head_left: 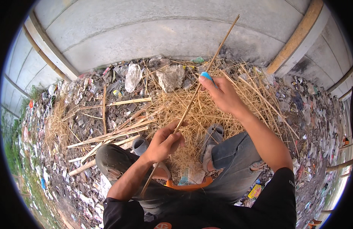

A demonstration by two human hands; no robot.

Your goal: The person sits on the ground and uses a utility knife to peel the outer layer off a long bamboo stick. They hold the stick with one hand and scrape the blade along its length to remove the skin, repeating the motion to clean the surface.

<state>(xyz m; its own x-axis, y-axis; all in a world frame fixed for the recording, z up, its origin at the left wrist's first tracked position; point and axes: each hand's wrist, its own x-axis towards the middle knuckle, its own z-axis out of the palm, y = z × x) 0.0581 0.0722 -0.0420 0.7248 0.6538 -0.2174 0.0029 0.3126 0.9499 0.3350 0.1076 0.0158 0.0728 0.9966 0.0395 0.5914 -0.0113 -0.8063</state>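
A long, thin bamboo strip runs slantwise from near my lap up toward the wall. My left hand is closed round its lower part, above my left thigh. Farther up, my right hand grips a small bright blue tool against the strip; the fingers hide most of it, so its exact kind is unclear. Below both hands, a pile of straw-coloured shavings spreads over the ground between and beyond my feet.
Split bamboo pieces lie at the left, beside my left knee. Beyond them are a rough stone block and a clear plastic bag. A grey panel wall rises behind. Under me shows an orange seat; litter covers the surrounding ground.
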